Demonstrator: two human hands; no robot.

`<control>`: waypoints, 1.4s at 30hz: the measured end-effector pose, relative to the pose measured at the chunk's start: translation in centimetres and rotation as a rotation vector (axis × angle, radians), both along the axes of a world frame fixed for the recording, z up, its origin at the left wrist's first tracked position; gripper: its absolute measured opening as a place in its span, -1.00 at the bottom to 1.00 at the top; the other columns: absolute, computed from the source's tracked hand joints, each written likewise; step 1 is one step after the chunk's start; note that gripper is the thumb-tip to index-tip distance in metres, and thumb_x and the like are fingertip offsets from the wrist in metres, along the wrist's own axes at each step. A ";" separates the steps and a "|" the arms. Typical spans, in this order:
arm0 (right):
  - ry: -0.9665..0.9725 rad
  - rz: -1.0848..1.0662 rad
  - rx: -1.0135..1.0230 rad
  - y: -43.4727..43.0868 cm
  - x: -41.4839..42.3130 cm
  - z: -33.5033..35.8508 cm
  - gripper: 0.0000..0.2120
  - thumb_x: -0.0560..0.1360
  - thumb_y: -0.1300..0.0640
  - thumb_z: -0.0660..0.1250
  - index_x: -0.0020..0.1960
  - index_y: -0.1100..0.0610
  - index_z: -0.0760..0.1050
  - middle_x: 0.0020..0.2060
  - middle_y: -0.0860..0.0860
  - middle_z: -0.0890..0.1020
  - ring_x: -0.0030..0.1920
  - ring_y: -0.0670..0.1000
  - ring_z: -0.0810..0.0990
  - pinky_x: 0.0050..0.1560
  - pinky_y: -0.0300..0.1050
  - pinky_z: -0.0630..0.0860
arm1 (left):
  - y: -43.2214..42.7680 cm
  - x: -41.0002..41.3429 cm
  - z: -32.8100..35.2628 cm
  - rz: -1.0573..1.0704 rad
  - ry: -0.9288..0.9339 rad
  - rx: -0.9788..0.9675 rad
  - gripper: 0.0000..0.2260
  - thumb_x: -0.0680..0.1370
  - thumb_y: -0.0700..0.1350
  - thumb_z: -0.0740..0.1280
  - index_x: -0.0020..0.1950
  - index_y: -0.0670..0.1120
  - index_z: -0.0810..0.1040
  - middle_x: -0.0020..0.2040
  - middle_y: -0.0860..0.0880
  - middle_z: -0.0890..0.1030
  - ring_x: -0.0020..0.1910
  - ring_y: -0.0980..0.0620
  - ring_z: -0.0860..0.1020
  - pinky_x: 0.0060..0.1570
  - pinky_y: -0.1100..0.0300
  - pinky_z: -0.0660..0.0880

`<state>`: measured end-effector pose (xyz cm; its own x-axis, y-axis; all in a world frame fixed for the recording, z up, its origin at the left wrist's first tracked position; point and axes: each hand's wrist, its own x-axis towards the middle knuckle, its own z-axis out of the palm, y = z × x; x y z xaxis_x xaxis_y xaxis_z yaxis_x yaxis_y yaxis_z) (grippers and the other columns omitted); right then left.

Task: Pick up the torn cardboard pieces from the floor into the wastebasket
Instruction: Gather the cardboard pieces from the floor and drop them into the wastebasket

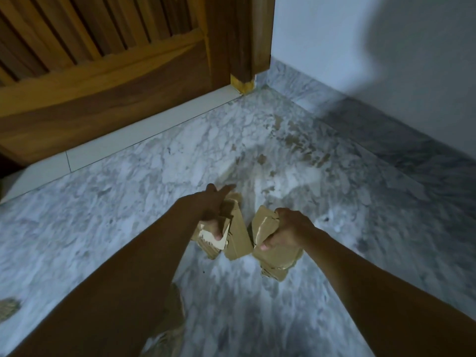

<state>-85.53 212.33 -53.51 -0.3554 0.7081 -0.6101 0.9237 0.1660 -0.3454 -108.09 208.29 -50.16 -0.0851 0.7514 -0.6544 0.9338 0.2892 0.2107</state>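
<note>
— While the marble floor (123, 202) is faced, where are the torn cardboard pieces (238, 238) held?
— 2 bundles are gripped side by side: 1 by the left hand (210, 212), 1 by the right hand (289, 231). Another scrap (7, 309) is seen near left.

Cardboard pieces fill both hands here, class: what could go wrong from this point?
1. The left hand grips the left stack with one of its fingers sticking out, so an outer piece may slip.
2. The right hand holds the right stack of several loose layers, which could fan apart and drop.
3. A scrap lies on the floor at the lower left. With both hands full it may get missed.
</note>
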 end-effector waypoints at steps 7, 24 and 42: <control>0.086 -0.007 0.028 -0.5 0.9 -0.4 0.06 0.26 -0.19 0.63 0.57 0.09 0.18 0.45 0.07 0.45 0.41 0.14 0.45 0.30 -0.03 0.45 | -1.2 0.6 -1.9 -0.033 0.093 0.093 -0.11 0.11 0.03 0.69 0.36 0.08 0.36 0.28 0.04 0.42 0.22 -0.09 0.51 0.17 -0.07 0.52; 0.299 -0.322 0.053 -0.9 5.5 1.0 -0.34 0.26 -0.08 0.64 0.24 0.05 0.44 0.08 -0.01 0.59 0.08 0.06 0.58 0.05 0.00 0.55 | -6.5 0.7 -2.8 0.172 -0.127 0.187 -0.07 0.12 0.01 0.69 0.39 0.09 0.30 0.28 0.01 0.53 0.20 -0.05 0.53 0.13 0.00 0.51; 0.850 -0.698 -0.457 -13.6 5.4 9.2 -0.75 0.46 0.14 0.52 0.13 0.06 0.70 0.09 0.11 0.71 0.07 0.20 0.69 -0.19 0.13 0.64 | -15.8 3.3 3.5 0.516 -0.828 0.300 -0.69 0.30 -0.08 0.50 0.03 -0.04 0.68 -0.14 0.02 0.73 -0.13 0.06 0.67 -0.19 0.19 0.58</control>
<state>-80.17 198.68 -44.33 -0.3921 0.6873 -0.6115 0.2113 -0.5797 -0.7870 -104.80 192.49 -46.65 -0.0511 0.8936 -0.4459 0.2380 0.4445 0.8636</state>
